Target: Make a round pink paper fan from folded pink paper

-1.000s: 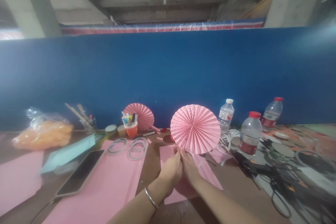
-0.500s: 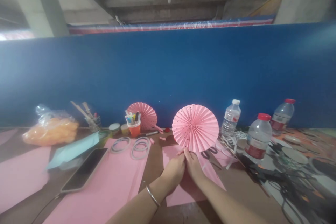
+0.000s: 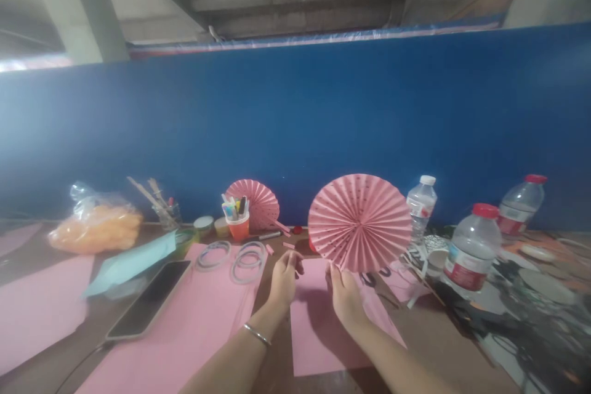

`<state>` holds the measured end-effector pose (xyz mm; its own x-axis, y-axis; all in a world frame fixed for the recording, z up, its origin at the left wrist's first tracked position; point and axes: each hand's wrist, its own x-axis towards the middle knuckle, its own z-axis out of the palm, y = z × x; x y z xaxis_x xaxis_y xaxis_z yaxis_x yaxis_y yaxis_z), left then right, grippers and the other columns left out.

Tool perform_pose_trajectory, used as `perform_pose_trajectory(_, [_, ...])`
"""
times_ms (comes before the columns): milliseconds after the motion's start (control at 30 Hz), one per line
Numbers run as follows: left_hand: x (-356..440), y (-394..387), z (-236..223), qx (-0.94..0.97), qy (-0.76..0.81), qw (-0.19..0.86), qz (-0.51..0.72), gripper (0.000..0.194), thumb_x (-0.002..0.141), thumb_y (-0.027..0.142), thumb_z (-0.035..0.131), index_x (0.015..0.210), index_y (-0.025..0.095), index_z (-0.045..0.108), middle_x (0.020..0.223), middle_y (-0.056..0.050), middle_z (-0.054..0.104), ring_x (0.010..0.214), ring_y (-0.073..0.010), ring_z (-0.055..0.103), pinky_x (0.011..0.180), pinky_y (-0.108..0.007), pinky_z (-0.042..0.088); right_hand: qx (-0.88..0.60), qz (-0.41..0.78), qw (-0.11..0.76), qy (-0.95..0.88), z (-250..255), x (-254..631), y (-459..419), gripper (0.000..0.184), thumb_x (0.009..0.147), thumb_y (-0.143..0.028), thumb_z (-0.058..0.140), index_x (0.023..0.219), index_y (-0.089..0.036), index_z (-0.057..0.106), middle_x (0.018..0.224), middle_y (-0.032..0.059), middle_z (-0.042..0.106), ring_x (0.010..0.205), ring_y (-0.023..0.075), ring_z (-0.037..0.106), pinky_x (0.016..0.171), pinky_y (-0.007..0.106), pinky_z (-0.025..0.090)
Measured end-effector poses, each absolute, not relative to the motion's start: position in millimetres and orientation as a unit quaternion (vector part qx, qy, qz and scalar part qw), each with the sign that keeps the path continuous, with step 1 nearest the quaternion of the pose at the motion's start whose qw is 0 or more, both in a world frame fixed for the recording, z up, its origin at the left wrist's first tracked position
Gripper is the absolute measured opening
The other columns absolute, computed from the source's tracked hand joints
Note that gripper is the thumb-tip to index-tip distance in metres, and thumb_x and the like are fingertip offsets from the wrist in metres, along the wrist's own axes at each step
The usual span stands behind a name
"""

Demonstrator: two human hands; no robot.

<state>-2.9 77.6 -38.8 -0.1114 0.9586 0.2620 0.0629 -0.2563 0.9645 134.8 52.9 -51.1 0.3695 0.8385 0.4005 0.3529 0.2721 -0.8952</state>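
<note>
The right hand (image 3: 346, 297) pinched the round, pleated pink paper fan (image 3: 360, 223) at its lower edge, upright above a flat pink paper sheet (image 3: 318, 341) on the brown tabletop (image 3: 429, 345). Apart from the fan, the left hand (image 3: 282, 280) was loosely curled, partway unclosed, seemingly holding nothing.

And here we are, our right hand (image 3: 347, 298) pinching the round pink pleated fan (image 3: 360, 221) at its lower edge, the disc upright and facing us! Our left hand (image 3: 284, 277) hangs just beside, fingers loosely curled, apart from the fan. Below us, a pink sheet (image 3: 308, 341) lies on the brown bench (image 3: 431, 351). Further left, a second fan (image 3: 258, 200) stands behind an orange-and-white cup (image 3: 239, 230) of pens, rings of tape (image 3: 247, 263) and a phone (image 3: 150, 298) nearer us. Over on the right, a red-capped bottle (image 3: 471, 252)!
</note>
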Motion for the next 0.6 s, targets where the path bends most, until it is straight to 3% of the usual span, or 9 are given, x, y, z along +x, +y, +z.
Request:
perform_pose_trajectory(167, [-9,86,-46,0.500,0.474,0.408,0.598,0.032,0.080,0.043,0.043,0.070,0.014,0.055,0.054,0.000,0.050,0.048,-0.0090,0.045,0.045,-0.018,0.032,-0.587,0.312,0.563,-0.491,-48,136,52,0.035,0.077,-0.044,0.043,0.051,-0.020,0.044,0.046,-0.0016,0.047,0.049,0.0152,0.044,0.051,0.026,0.033])
perform_pose_trajectory(367, [-14,92,-45,0.445,0.472,0.434,0.625,0.023,0.075,0.035,0.050,0.068,0.014,0.056,0.052,0.001,0.051,0.048,-0.0084,0.047,0.045,-0.017,0.033,-0.658,0.309,0.498,-0.472,-42,138,60,0.034,0.057,-0.032,0.064,0.039,-0.022,0.037,0.034,-0.0061,0.033,0.040,0.0120,0.032,0.047,0.027,0.026])
perform_pose_trajectory(500, [-18,105,-40,0.385,0.479,0.462,0.640,0.011,0.068,0.024,0.057,0.063,0.015,0.053,0.048,0.005,0.047,0.040,-0.0060,0.042,0.042,-0.016,0.032,-0.633,0.345,0.535,-0.440,-39,136,60,0.017,0.057,-0.028,0.061,0.046,-0.018,0.051,0.038,-0.0015,0.046,0.042,0.0134,0.037,0.044,0.027,0.028])
perform_pose_trajectory(600, [-24,125,-36,0.345,0.486,0.490,0.636,0.006,0.068,0.018,0.058,0.066,0.014,0.055,0.050,0.004,0.050,0.041,-0.0064,0.044,0.044,-0.018,0.036,-0.612,0.365,0.559,-0.424,-40,135,59,0.015,0.059,-0.029,0.058,0.053,-0.015,0.055,0.045,0.0008,0.053,0.045,0.0137,0.041,0.045,0.025,0.031])
